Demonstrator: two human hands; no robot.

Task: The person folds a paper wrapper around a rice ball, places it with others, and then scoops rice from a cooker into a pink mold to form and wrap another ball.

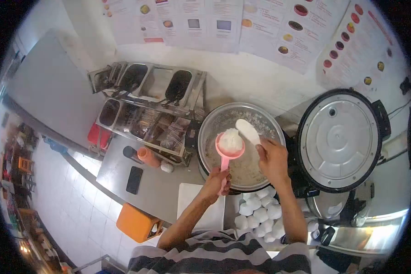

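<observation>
My left hand (215, 183) is closed round the handle of a pink ladle (225, 160), whose bowl is heaped with white rice (230, 140). Close to the ladle's right side, my right hand (273, 157) grips a white rice paddle (247, 131), its blade pointing up and left. Both tools are over a big open rice cooker (205, 119), with rice spread over its bottom and clinging to its inner wall. The cooker's round lid (338, 139) stands raised on the right.
Metal racks of food trays (156, 82) stand left of the cooker. A phone (134, 180), an orange bottle (148, 156) and a white tray (183, 201) are on the counter. Several white rounded lumps (261, 214) sit below the cooker. An orange bin (133, 222) stands by the counter edge.
</observation>
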